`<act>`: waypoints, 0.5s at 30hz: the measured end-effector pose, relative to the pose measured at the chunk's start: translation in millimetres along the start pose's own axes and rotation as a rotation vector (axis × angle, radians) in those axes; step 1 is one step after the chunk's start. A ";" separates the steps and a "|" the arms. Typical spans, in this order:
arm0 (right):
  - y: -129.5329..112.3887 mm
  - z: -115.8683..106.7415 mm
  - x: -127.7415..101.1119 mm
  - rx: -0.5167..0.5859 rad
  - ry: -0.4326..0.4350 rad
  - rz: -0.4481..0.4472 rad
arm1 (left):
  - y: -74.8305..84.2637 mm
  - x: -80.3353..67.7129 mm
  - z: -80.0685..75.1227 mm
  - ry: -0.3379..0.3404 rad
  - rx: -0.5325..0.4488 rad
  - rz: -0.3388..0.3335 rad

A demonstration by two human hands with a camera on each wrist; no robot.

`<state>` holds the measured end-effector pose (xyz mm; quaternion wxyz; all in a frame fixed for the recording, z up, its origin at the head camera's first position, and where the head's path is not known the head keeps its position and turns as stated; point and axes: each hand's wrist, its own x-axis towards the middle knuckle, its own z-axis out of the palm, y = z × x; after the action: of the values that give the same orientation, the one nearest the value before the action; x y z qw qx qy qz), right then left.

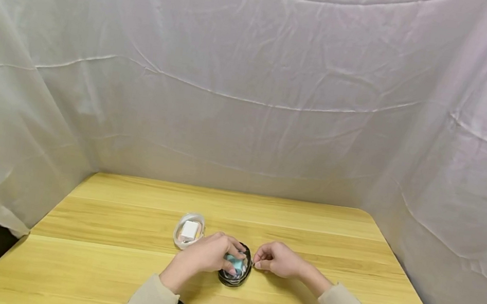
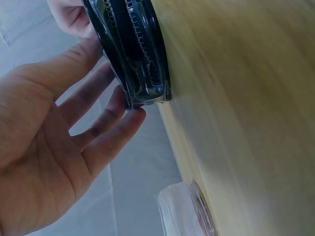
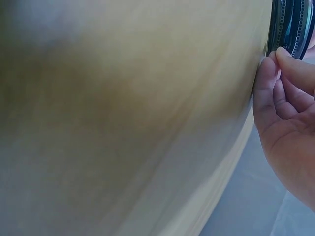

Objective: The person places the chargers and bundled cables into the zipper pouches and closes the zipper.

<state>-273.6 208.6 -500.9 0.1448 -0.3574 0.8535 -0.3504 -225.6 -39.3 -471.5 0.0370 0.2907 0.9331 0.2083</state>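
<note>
A small oval zip pouch (image 1: 241, 275) with black edging and a see-through top lies on the wooden table, something light blue (image 1: 235, 262) showing inside it. My left hand (image 1: 206, 255) holds the pouch from its left side, thumb and fingers spread over its top and edge. In the left wrist view the zipper (image 2: 129, 44) runs along the pouch's side wall. At the pouch's right end my right hand (image 1: 279, 260) pinches the zipper pull between thumb and forefinger; the fingertips mostly hide the pull. The right wrist view shows zipper teeth (image 3: 282, 22) just beyond those fingertips.
A white charger plug (image 1: 189, 230) sits within a coiled white cable (image 1: 178, 229), up and left of the pouch, close to my left forearm. Pale curtains (image 1: 245, 137) hang behind the table (image 1: 115, 269) and along its sides.
</note>
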 end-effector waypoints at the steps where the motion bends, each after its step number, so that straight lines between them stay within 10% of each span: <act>1: 0.0 0.0 -0.1 0.003 -0.001 0.002 | 0.1 -0.1 0.0 0.000 0.000 -0.002; 15: -2.0 -0.5 -3.5 0.037 -0.032 -0.007 | 0.8 -0.1 -0.4 0.004 0.000 0.001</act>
<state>-270.3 210.4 -499.1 0.1640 -0.3631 0.8433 -0.3608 -225.1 -38.9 -470.7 0.0350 0.2907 0.9331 0.2087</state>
